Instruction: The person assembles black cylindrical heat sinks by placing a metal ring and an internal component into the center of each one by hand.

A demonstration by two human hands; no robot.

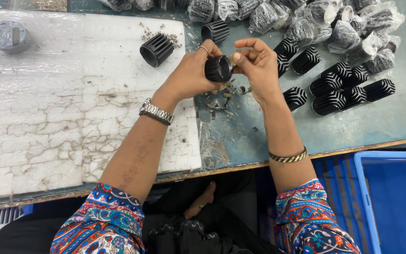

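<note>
Head view, near to far. Patterned sleeves (104, 226) enter from the bottom edge; a blue bin (395, 197) stands below the bench's (353, 127) near right edge, cut off by the frame. The forearms cross the near edge, the left over a cracked white sheet (62, 117), probably laid as padding for the parts. Above the bench's middle, the left hand (191, 73) has its fingers wrapped round a black finned cylinder (218, 68), open end turned toward the camera, apparently so the bore can be seen. The right hand (255, 63) pinches its fingertips at the cylinder's rim on a small brass-coloured piece, too small to identify. Small metal bits (222, 101) lie beneath the hands. Bare finned cylinders (339, 87) lie grouped toward the right edge; bagged ones (306, 19) crowd the far edge, partly cut off. A grey tub (8, 35) sits at the far left corner, its contents unclear.
</note>
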